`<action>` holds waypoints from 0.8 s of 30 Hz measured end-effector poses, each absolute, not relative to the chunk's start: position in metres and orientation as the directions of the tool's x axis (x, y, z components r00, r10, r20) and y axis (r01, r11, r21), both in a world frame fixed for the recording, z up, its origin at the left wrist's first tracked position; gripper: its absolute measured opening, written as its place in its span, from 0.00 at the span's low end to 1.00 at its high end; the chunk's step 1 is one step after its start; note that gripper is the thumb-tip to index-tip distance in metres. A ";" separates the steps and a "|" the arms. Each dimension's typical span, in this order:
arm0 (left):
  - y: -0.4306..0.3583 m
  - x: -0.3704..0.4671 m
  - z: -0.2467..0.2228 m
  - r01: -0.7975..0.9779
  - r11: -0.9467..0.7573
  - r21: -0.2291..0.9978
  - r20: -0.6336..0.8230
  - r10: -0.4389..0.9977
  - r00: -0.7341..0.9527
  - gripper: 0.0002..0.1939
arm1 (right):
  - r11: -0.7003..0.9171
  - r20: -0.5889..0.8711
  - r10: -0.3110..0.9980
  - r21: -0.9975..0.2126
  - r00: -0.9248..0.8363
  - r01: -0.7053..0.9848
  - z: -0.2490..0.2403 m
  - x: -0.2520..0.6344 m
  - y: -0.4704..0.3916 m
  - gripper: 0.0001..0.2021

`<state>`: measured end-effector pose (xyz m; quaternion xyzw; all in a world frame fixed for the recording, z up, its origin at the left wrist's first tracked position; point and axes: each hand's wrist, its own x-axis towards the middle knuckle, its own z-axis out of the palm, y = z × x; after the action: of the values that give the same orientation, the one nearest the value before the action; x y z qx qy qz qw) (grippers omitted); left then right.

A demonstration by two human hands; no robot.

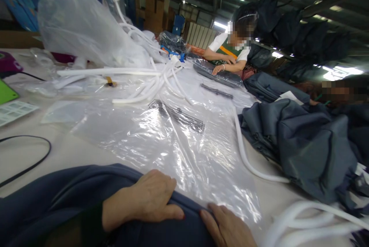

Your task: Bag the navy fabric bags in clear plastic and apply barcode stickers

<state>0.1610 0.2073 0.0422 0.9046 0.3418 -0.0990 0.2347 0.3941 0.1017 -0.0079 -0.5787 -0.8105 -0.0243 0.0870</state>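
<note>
A dark blue-grey fabric piece [86,185] lies folded along the near side of the table, with soft creases on its left part. My left hand [147,199] grips its far edge, fingers curled over the rim and thumb on the near side. A short way to the right, my right hand [226,227] holds the same edge, its lower part cut off by the frame. Just beyond both hands, a clear plastic bag [184,154] with black print is spread flat on the table.
White foam tubes [138,72] lie tangled beyond the bag. More tubing [300,216] coils at the lower right. Dark fabric pieces [302,143] are heaped on the right. A black cord [49,151] loops at left. Across the table, a person [230,51] handles a bagged dark item.
</note>
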 end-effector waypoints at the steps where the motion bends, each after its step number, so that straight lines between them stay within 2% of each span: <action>1: 0.206 0.161 0.041 0.679 -0.640 0.360 -0.349 0.583 0.734 0.24 | 0.326 0.066 0.945 -0.112 -0.320 0.939 -0.010 0.404 0.101 0.13; 3: 0.205 0.162 0.040 0.695 -0.620 0.365 -0.353 0.598 0.719 0.23 | 0.252 -0.086 0.959 -0.187 -0.271 0.950 -0.015 0.408 0.099 0.15; 5: 0.203 0.162 0.038 0.700 -0.613 0.368 -0.342 0.610 0.714 0.22 | 0.141 -0.122 0.979 -0.177 -0.164 0.974 -0.019 0.399 0.096 0.20; 8: 0.201 0.162 0.035 0.713 -0.605 0.355 -0.341 0.626 0.701 0.20 | 0.072 -0.009 0.997 -0.106 -0.073 0.992 -0.020 0.381 0.092 0.24; 14: 0.205 0.163 0.031 0.725 -0.583 0.366 -0.349 0.637 0.688 0.17 | 0.019 0.167 0.986 0.008 -0.020 1.000 -0.009 0.359 0.093 0.18; 17: 0.205 0.165 0.037 0.741 -0.577 0.345 -0.355 0.650 0.672 0.15 | 0.030 0.295 0.955 0.038 -0.040 0.999 -0.007 0.357 0.091 0.22; 21: 0.187 0.158 0.046 0.732 -0.608 0.306 -0.285 0.675 0.680 0.12 | 0.110 0.423 0.899 0.032 -0.114 0.993 -0.008 0.358 0.080 0.23; 24: 0.165 0.146 0.039 0.703 -0.666 0.249 -0.159 0.688 0.708 0.09 | 0.156 0.495 0.852 0.077 -0.173 0.985 -0.009 0.356 0.070 0.21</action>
<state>0.1457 0.1652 0.0393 0.9124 0.3812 -0.0255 0.1470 0.3565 0.0700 -0.0090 -0.6199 -0.7407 -0.1949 0.1707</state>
